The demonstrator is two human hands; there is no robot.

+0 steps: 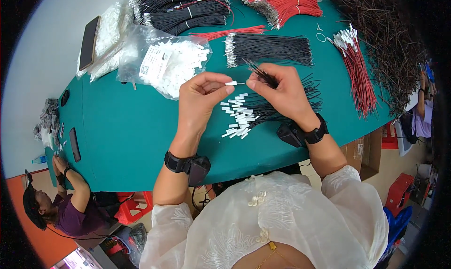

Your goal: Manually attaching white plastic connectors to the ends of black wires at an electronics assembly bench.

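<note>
Pinching a small white plastic connector housing (230,83) between thumb and forefinger, the left hand (199,99) hovers above a green tabletop (127,128). The right hand (279,92) is closed around a thin bunch of black wires (259,73), whose ends point toward the connector, just beside it. Below both hands lies a loose pile of white connector-tipped black wires (239,116). Behind the hands rests a tidy bundle of black wires with bare metal ends (268,49), and to the left a clear plastic bag of white connectors (164,62). Red wire bundles (282,3) lie at the far edge. Another person (61,208) sits at the lower left end.
</note>
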